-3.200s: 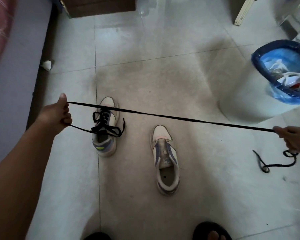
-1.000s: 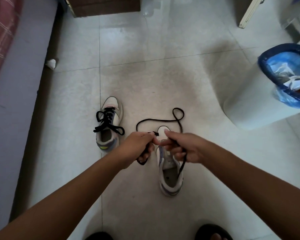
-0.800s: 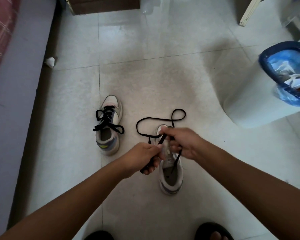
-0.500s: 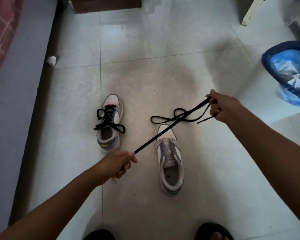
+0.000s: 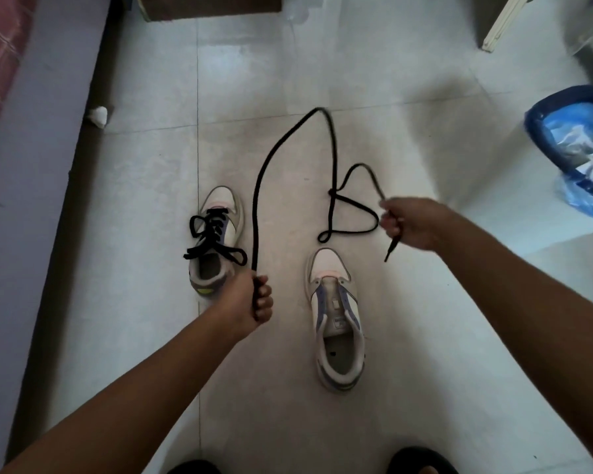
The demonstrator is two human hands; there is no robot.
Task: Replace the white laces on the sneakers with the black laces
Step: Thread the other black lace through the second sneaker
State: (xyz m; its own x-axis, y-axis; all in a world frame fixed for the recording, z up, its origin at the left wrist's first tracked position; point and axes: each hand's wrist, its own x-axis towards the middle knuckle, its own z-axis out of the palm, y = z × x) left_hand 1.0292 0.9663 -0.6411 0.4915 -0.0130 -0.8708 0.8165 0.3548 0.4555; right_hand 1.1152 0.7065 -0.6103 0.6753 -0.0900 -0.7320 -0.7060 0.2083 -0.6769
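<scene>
Black lace [image 5: 258,186] whipped up slack between left hand [image 5: 250,299] fist and right hand [image 5: 408,224] pinch; tangle remained near right fingers; unlaced sneaker [image 5: 336,319] waited.

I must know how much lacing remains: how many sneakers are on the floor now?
2. The laced sneaker lies beyond the left hand; the unlaced sneaker lies between the forearms. None seems hidden.

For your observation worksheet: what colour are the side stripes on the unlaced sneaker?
Purple-blue stripes on the unlaced white sneaker, clearest in the head view.
</scene>
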